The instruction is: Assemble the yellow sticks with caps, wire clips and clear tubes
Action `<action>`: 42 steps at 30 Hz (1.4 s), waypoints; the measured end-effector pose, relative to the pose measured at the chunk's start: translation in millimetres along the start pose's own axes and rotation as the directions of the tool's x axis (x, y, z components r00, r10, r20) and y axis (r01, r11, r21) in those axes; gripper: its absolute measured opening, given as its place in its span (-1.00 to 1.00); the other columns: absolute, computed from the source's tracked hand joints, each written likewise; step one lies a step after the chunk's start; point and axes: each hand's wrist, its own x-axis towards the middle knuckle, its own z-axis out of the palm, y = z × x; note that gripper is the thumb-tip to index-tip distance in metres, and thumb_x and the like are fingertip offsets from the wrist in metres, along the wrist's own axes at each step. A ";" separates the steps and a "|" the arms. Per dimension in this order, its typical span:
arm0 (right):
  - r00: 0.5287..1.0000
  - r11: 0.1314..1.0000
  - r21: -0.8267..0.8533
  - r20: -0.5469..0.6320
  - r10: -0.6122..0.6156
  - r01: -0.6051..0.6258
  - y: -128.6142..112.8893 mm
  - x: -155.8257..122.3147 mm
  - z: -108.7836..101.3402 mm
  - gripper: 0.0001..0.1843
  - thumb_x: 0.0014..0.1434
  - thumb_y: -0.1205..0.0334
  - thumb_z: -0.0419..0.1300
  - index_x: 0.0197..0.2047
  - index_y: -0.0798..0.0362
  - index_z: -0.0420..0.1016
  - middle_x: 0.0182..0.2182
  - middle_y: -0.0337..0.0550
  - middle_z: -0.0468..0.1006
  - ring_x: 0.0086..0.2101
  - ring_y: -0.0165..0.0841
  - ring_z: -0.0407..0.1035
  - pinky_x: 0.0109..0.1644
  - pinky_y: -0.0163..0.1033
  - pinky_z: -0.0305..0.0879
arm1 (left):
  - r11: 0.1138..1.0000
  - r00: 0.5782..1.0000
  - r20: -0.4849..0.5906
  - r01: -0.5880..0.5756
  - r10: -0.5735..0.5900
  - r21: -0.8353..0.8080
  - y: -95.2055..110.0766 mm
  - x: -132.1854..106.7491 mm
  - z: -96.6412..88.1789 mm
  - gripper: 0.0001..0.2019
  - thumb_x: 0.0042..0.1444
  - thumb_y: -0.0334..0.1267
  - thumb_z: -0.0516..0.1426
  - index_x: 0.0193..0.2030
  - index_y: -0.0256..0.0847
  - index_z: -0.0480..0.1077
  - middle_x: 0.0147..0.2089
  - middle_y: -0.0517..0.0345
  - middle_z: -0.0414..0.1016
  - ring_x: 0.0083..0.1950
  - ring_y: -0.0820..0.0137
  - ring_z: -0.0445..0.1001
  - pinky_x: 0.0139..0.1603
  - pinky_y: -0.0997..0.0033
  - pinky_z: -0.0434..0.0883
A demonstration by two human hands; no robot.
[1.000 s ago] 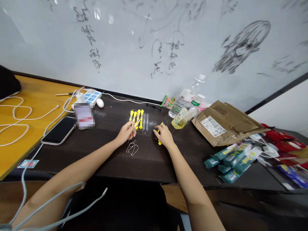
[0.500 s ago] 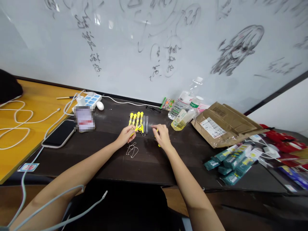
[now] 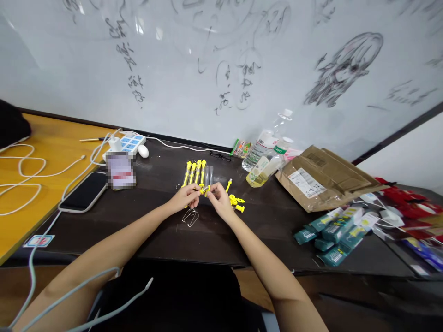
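Over the dark table, my left hand (image 3: 184, 197) pinches a slim yellow plastic part (image 3: 202, 189) that points right. Fingertips of my right hand (image 3: 221, 203) are closed on a small yellow piece (image 3: 207, 191), which meets the left part end to end; whether they are joined I cannot tell. Just beyond lies a row of several yellow, tube-shaped spring scales (image 3: 194, 169) with wire hooks, and beside them clear tubes (image 3: 209, 174). Loose yellow parts (image 3: 236, 200) lie right of my right hand. Bent metal hooks (image 3: 190, 216) rest below my left hand.
At right stand two bottles (image 3: 265, 166), a cardboard parcel (image 3: 321, 177) and several green boxes (image 3: 337, 235). Glasses (image 3: 220, 156) and a snack packet (image 3: 241, 148) lie near the whiteboard (image 3: 194, 101). Phones (image 3: 84, 192), a power strip (image 3: 133, 144) and cables occupy the left.
My right hand has moved left from the loose yellow parts, bringing a small yellow piece to the part in my left hand. The loose parts it covered now show.
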 end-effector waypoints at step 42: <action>0.971 0.934 0.282 0.159 0.179 -0.218 -0.1 -0.9 -5.1 -0.80 0.18 0.08 0.12 -0.21 0.00 0.25 -0.65 -0.44 0.29 -0.67 -0.53 0.15 -0.58 -0.41 0.12 | 0.759 0.972 -0.010 -0.177 0.235 0.627 5.0 -6.0 -8.8 -0.69 0.24 -0.08 -0.02 -0.05 -0.15 0.43 -0.07 0.11 0.52 -0.09 0.34 0.48 -0.06 0.46 0.33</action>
